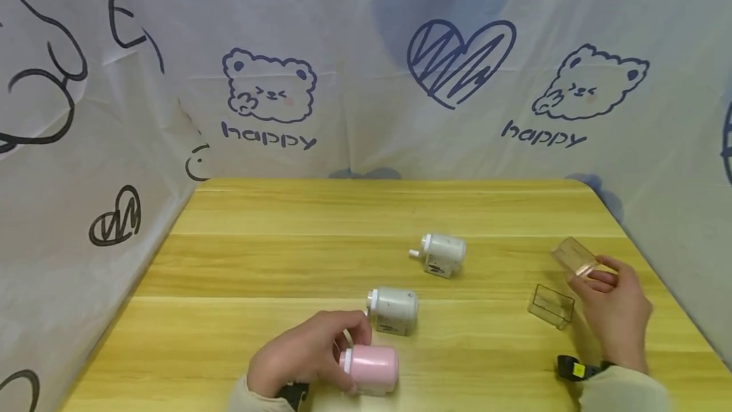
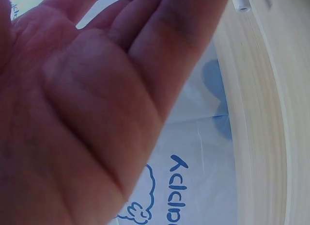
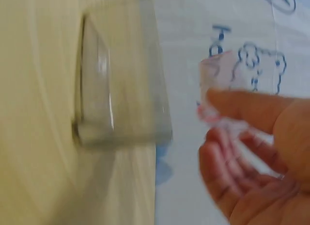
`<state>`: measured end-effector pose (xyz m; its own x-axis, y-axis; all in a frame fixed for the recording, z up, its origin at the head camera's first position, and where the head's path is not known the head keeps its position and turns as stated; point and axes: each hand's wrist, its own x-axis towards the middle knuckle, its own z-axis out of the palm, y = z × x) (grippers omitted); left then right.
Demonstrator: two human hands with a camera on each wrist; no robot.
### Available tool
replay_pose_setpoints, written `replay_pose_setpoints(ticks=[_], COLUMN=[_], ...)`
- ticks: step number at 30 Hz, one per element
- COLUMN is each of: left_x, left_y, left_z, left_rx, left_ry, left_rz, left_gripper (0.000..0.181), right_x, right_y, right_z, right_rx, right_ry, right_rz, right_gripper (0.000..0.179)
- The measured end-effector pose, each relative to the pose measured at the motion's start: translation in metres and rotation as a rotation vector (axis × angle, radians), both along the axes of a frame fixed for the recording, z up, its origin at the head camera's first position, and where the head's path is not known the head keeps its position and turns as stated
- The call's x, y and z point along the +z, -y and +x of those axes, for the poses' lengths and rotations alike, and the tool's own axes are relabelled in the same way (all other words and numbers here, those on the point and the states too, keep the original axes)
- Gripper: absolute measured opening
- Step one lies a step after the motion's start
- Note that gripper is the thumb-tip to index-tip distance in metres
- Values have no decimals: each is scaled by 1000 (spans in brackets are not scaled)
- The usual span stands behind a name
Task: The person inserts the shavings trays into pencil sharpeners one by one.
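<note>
On the near part of the table, my left hand (image 1: 311,348) grips a pink hand-crank pencil sharpener (image 1: 374,366) at its white left end, thumb in front. The left wrist view shows mostly palm (image 2: 92,113); the sharpener is hidden there. My right hand (image 1: 617,307) pinches a clear, pink-tinted shavings box (image 1: 574,256) above the table at the right. A second clear box (image 1: 551,306), greyish, sits on the table just left of that hand. The right wrist view shows this grey box (image 3: 97,84) blurred, with the pinkish box (image 3: 215,77) between thumb and fingers.
Two grey-white sharpeners stand on the table: one (image 1: 394,310) directly behind the pink one, the other (image 1: 444,254) farther back, its crank pointing left. White cloth with drawings (image 1: 366,94) hangs behind the table (image 1: 274,259) and along both sides.
</note>
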<state>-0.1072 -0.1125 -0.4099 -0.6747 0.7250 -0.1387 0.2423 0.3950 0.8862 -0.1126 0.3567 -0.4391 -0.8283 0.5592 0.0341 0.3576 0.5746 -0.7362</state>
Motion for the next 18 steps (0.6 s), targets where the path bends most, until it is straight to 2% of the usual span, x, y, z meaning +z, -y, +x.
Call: replay_pose_setpoints(ticks=[3, 6, 9, 11, 14, 18], left_x=[-1, -2, -1, -1, 0, -1], left_y=[-1, -1, -1, 0, 0, 0], left_z=[0, 0, 0, 0, 0, 0], left_rx=[-11, -10, -10, -10, -10, -10], left_ry=[-2, 10, 25, 26, 29, 24], left_rz=[-1, -1, -7, -13, -17, -17], left_gripper=[49, 49, 48, 48, 48, 49], right_x=[0, -2, -3, -5, -7, -11], right_y=[18, 32, 42, 48, 56, 67], right_z=[-3, -6, -9, -11, -13, -12], right_rx=[130, 334, 564, 692, 850, 1015], right_ry=[-94, -122, -60, 6, 118, 272], right_rz=[-2, 7, -69, -163, -317, -492], right_gripper=[69, 66, 63, 62, 61, 60])
